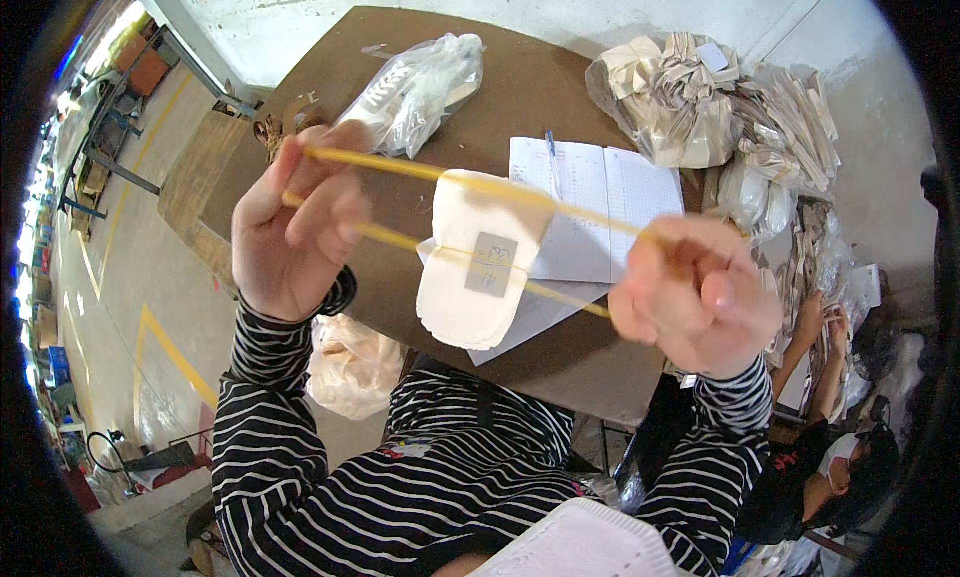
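A yellow rubber band [385,164] is stretched between my two hands, its two strands apart. One end is hooked on the curled fingers of my left hand [300,217]. My right hand [700,292], smeared a little by motion, grips the other end. Behind the strands, a cream-white, waisted stack of cut pieces [455,302] with rounded ends shows over the table. A grey label [491,262] with handwriting lies on its middle. Whether the band touches the stack, I cannot tell.
An open notebook [640,192] with a blue pen [553,155] lies on the brown table [400,52]. White shoes in a clear bag [420,87] stand at the back. Bagged cut pieces [665,107] are heaped at the right, near another person's hands [825,327]. A plastic bag [350,367] sits below the table's left edge.
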### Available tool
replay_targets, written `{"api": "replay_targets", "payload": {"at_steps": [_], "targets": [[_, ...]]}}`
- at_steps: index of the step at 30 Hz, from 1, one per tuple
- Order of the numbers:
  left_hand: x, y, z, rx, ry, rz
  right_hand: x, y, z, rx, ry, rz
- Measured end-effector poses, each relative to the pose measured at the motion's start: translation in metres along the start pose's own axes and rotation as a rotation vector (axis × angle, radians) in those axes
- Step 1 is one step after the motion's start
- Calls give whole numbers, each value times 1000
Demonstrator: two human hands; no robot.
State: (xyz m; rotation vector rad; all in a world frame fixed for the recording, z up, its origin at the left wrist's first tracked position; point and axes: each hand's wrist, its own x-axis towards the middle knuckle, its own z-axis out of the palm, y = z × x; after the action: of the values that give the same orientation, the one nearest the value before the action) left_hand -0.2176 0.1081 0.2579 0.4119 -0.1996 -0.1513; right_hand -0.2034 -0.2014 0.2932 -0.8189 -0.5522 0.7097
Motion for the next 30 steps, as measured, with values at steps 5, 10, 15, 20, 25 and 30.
{"api": "replay_targets", "payload": {"at_steps": [5,10,15,20,25,30], "targets": [[-7,7,-7,129,-116,-155,-22,3,7,-514,86,177],[2,4,-11,896,193,80,-22,17,9,-1408,83,4],[22,9,-26,921,380,-218,-10,6,12,-1242,336,341],[52,-5,-39,821,511,-513,5,17,-37,-1081,397,438],[69,-11,-84,635,422,-767,22,29,-70,-788,459,626],[73,-40,-124,589,573,-958,22,78,-117,-388,550,642]]}}
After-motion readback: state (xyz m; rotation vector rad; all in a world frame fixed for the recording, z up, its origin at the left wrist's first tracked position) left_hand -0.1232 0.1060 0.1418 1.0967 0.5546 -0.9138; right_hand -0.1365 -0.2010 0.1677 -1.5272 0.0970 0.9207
